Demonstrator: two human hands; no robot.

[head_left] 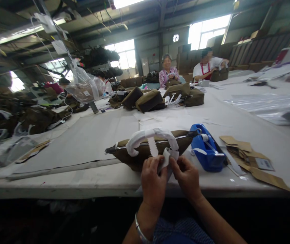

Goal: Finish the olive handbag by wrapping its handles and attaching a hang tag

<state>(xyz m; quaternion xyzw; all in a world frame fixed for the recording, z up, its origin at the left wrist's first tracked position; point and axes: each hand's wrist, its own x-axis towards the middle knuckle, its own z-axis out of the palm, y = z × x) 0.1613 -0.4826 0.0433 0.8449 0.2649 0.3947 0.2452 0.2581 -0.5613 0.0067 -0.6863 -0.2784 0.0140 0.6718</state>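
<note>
An olive-brown handbag (132, 159) with a silver zip stands at the table's front edge. Its arched handle (157, 133) is wrapped in white paper, and a white jagged-edged strip (152, 146) hangs by the zip. At the handle's near right end, my left hand (154, 176) pinches a piece of white wrapping paper (165, 159). Just right of it, my right hand (187, 174) has its fingers closed on the same paper, against the bag's front. How the paper is fastened there is hidden by my fingers.
A blue tape dispenser (208, 152) stands right of the bag, with brown cardboard tags (251, 159) beyond it. Several olive bags (148, 100) lie across the table, where co-workers sit. Clear plastic sheets (269, 106) lie at right; a metal post (94, 107) rises at left.
</note>
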